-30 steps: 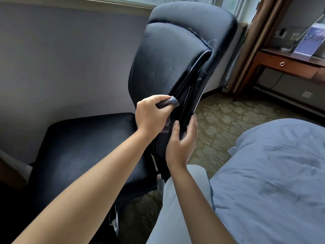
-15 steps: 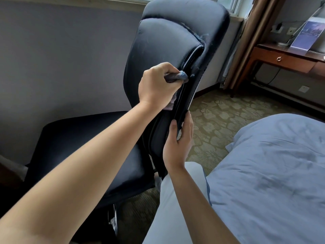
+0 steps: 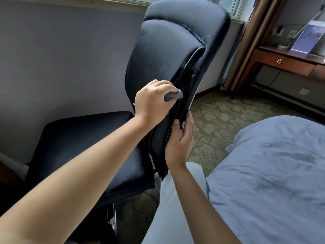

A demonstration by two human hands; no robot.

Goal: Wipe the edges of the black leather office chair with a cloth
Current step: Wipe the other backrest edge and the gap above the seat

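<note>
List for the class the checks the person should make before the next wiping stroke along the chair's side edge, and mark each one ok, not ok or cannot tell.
1. Cloth held in the left hand: ok, fingers curl round it.
2. Cloth touching the side edge of the chair back: ok, its tip sits at the seam.
3. Chair steadied: ok, the right hand holds the lower edge.
4. Right hand out of the stroke's path: not ok if wiping downward, since it lies just below the cloth.
5. Upper edge already clean: cannot tell; pale marks show near the top.
6. Cloth still clean: cannot tell.
</note>
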